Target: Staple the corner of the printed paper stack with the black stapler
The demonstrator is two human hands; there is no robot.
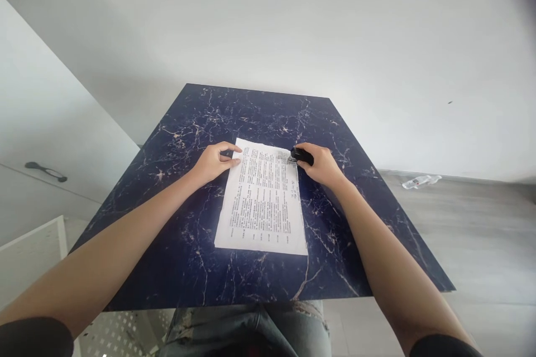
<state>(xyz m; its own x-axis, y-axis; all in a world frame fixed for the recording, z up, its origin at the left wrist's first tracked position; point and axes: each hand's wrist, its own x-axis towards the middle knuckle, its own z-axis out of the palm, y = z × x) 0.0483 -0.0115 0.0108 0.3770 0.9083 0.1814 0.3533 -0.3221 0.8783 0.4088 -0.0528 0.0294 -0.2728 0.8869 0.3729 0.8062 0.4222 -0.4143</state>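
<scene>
Printed paper sheets (263, 201) lie on a dark blue marble-patterned table (159, 268), with the lines of text running sideways to me. At the upper left edge of the paper, my left hand (215, 162) pinches the sheets between thumb and fingers. My right hand (320, 163) is closed around a black stapler (304, 155) at the upper right corner. The stapler's front end reaches over the paper's edge there. Whether its jaws are pressed together is too small to tell. Handwritten marks show along the right margin below it.
A clear plastic wrapper (421, 181) lies on the grey floor (477, 234) to the right. A white cabinet with a dark handle (46, 171) stands at the left. A white wall (272, 22) rises behind the table. A white perforated surface (119, 332) shows below the table's left front.
</scene>
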